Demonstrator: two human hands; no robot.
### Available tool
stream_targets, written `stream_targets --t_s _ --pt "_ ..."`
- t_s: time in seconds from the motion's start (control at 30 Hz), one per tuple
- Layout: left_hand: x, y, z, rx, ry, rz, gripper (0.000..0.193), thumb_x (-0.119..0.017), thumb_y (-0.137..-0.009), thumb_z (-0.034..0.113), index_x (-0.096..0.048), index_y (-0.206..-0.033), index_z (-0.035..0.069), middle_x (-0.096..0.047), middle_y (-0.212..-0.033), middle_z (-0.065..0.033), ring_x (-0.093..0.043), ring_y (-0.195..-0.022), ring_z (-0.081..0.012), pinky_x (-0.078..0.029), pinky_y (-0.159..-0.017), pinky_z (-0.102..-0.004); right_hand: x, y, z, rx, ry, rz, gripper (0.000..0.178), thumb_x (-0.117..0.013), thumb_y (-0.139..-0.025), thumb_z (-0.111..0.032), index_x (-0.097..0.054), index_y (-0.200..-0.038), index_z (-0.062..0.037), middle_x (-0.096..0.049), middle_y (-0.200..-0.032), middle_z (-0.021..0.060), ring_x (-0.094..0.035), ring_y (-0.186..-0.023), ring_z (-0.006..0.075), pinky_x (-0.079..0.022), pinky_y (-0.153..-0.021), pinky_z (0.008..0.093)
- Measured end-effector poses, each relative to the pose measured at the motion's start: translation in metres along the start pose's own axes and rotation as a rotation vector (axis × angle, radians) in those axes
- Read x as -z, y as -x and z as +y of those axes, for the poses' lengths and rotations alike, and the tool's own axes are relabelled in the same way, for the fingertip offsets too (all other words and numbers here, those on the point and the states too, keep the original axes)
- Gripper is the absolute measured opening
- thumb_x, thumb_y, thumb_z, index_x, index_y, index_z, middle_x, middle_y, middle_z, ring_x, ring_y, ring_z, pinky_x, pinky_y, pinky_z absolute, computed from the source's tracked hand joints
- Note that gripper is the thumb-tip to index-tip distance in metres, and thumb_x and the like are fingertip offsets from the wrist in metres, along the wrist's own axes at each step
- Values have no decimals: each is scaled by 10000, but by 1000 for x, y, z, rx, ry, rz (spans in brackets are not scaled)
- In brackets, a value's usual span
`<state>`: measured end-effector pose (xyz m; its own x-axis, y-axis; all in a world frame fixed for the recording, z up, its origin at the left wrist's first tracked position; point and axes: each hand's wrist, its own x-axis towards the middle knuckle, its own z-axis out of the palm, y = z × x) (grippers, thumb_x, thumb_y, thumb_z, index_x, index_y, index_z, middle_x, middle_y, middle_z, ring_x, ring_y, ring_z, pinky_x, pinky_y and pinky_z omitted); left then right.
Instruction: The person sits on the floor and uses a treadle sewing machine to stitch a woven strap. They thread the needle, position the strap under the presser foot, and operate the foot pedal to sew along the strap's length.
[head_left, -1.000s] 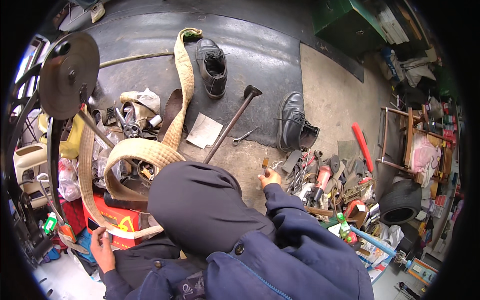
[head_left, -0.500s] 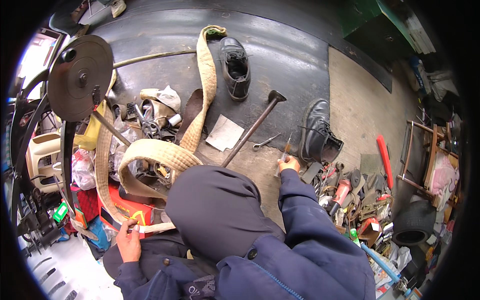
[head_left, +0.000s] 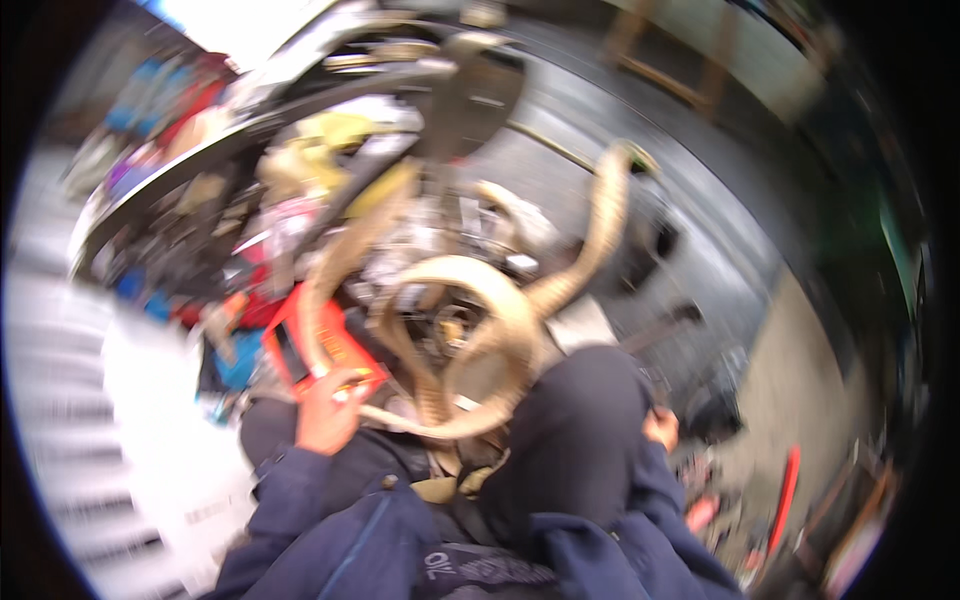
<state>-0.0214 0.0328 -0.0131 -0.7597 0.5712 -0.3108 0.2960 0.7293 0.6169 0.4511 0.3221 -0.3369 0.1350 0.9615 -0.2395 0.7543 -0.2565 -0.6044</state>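
Observation:
Motion blurs this view. Over my left thigh, my left hand [head_left: 328, 412] is closed on a bend of the long cream woven strap [head_left: 480, 275], next to a red-orange box [head_left: 345, 345]. A small pale spot shows at its fingertips, too smeared to name. From there the strap loops in front of my knees and stretches up to the far right. Beyond my right knee, only part of my right hand [head_left: 660, 428] shows; its fingers are hidden and blurred, so I cannot make out whether it holds anything. One dark shoe [head_left: 715, 408] lies just past it.
Another dark shoe [head_left: 652, 240] lies beside the strap's far end. A round metal disc [head_left: 480, 100] on a dark frame stands at the upper middle, with plastic bags and clutter below. A red bar [head_left: 785, 490] and blurred tools [head_left: 705, 512] lie at the lower right.
My view has swung left, so the scene has shifted right and blurred. My right hand, earlier holding a syringe out over the floor, is now mostly behind my knee. The left keeps the strap.

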Motion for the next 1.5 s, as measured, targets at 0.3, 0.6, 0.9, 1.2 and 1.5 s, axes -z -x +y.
stream_targets --t_s 0.3,0.6,0.9,1.2,1.5 --pt "32 6 -12 -97 566 271 122 -611 -975 132 -616 -1030 23 -674 -950 -36 -632 -882 -115 -505 -828 -297 106 10 -320 462 -797 -19 491 -686 -972 -275 -340 -639 -170 -342 -568 -73 -287 -488 23 -228 -443 215" --pt "68 -24 -5 -81 1179 497 316 -628 -947 132 -513 -1228 45 -623 -970 -43 -624 -763 -92 -465 -626 -237 65 186 -531 1212 -880 -638 334 -509 -1049 -149 -509 -739 -24 -378 -627 -59 -308 -550 34 -221 -494 241" --pt "52 -66 -2 7 1412 534 182 -671 -979 219 -608 -1073 76 -607 -791 18 -556 -634 -46 -439 -518 -206 -29 203 -528 1222 -469 -782 383 -503 -1073 -252 -513 -761 -29 -396 -601 -35 -330 -580 61 -279 -506 281" --pt "35 -66 -7 -80 1471 467 154 -645 -1005 204 -654 -1027 52 -649 -828 0 -596 -679 -59 -503 -607 -217 -39 216 -565 1469 -328 -558 163 -543 -1008 -98 -658 -1069 -1 -641 -955 107 -589 -810 195 -478 -777 313" --pt "28 -73 0 2 1651 306 122 -654 -988 203 -669 -1010 84 -649 -807 14 -599 -697 -62 -501 -639 -229 -72 238 -617 1686 -66 -512 268 -516 -1023 -221 -664 -995 1 -660 -993 155 -570 -987 342 -406 -931 435"
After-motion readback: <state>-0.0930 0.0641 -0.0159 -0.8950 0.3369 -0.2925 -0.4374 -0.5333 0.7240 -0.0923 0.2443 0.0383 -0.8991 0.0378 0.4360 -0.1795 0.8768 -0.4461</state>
